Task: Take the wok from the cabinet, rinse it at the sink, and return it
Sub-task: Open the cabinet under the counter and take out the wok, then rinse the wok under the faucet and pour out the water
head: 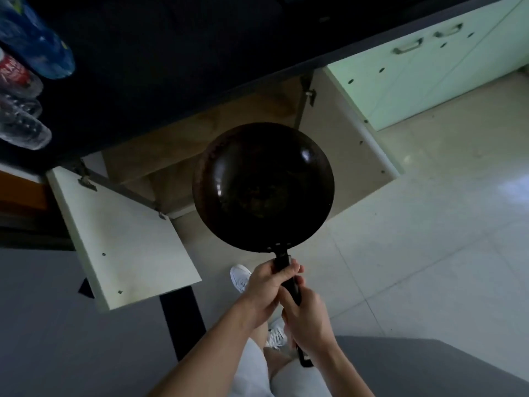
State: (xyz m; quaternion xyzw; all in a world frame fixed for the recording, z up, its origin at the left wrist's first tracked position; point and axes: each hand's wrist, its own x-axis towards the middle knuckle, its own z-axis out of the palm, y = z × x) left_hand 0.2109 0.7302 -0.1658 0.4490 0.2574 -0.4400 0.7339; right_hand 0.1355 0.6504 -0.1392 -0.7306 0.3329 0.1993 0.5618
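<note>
A dark round wok (pixel 263 187) with a long black handle hangs in the air in front of the open lower cabinet (pixel 183 156), bowl facing up. Both hands grip the handle. My left hand (pixel 269 287) is closed around it near the bowl. My right hand (pixel 307 319) is closed around it further back, with the handle's end sticking out below the wrist. The cabinet's two doors stand open, the left door (pixel 126 242) swung wide, the right door (pixel 352 144) angled back. The cabinet's inside shows a bare wooden floor.
A dark countertop (pixel 171 67) overhangs the cabinet. Plastic bottles (pixel 25 81) lie at the far left. Pale green closed cabinet doors (pixel 429 75) with handles run to the right. White floor tiles (pixel 429 239) spread right; my white shoes (pixel 242 277) stand below the wok.
</note>
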